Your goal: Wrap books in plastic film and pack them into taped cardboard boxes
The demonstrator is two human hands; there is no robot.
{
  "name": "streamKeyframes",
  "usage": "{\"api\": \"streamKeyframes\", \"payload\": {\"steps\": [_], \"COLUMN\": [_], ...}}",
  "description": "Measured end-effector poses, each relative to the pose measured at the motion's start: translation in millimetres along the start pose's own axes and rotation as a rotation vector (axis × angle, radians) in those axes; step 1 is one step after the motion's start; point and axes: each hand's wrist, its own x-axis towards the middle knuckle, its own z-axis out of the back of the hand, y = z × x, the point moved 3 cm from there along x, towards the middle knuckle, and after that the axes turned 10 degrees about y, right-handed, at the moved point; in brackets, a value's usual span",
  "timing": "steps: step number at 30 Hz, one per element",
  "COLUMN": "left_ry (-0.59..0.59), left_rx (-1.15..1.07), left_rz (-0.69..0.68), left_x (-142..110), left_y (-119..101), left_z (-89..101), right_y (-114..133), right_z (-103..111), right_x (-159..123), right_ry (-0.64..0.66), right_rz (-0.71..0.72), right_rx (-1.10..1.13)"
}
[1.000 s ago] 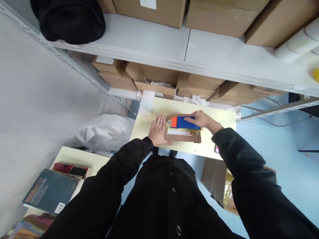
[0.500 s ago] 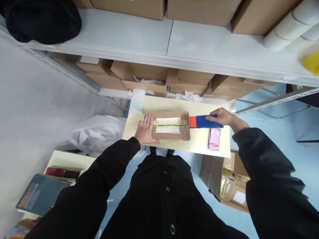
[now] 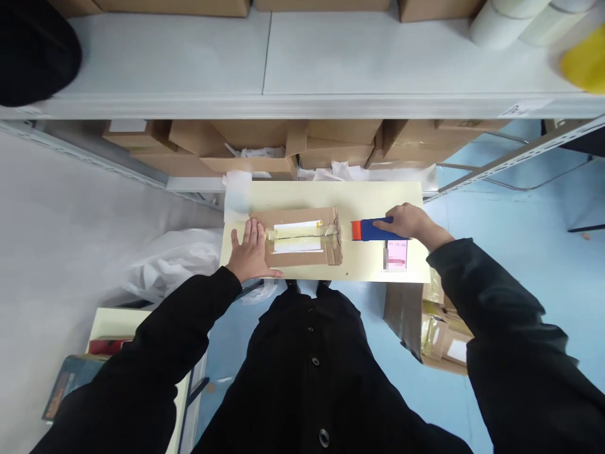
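A taped cardboard box (image 3: 302, 258) with white labels on top lies on the pale yellow table. My left hand (image 3: 250, 252) rests flat on its left end, fingers stretched and thumb apart. To the right, my right hand (image 3: 407, 222) grips a flat blue tool with an orange-red end (image 3: 368, 229); its exact kind is unclear. That orange-red end points at the box, with a small gap between them. A phone with a pink screen (image 3: 397, 255) lies just below the blue tool. Strips of shiny tape run along the box's middle seam and right end.
A grey metal shelf (image 3: 378, 69) with cardboard boxes spans the far side. White plastic wrapping (image 3: 165, 258) lies left of the table (image 3: 359, 268). An open carton (image 3: 409, 315) of taped parcels stands on the floor at lower right. A side table (image 3: 111, 321) with books is at lower left.
The blue tool has moved away from the box's right end, where it was touching or nearly so, leaving a gap. My left hand stays on the box. The view has shifted.
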Motion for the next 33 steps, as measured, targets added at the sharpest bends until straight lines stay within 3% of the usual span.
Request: {"api": "streamKeyframes", "payload": {"steps": [3,6,8,10,16,24,29,33], "left_ry": [-0.031,-0.053,-0.059,-0.061,-0.100,-0.147,-0.148,-0.131], "left_rx": [0.005,0.024,0.054,0.083,0.095,0.050,0.054,0.047], "left_rz": [-0.143,-0.501,-0.678,-0.752,-0.743,-0.747,-0.717,-0.713], "left_x": [4,18,31,44,57,59,55,54], "left_y": [-42,-100,-129,-143,-140,-146,-144,-139], "left_z": [19.8,33.6,34.7,30.1,14.5,13.9,13.4,9.4], "right_y": [20,37,47,56,83,113,111,99], "right_z": [-2,3,8,12,15,21,-13,-37], "right_x": [-2,-7,-12,-16,-21,-16,-18,-27], "right_ry": [0.017,0.026,0.059,0.101,0.115,0.129,0.194,0.172], "right_rz": [-0.066,-0.094,-0.121,-0.154,-0.195,-0.155,-0.082,-0.155], "right_rx": [-0.012,-0.088,-0.140,-0.160,-0.141,-0.193,-0.314,-0.257]}}
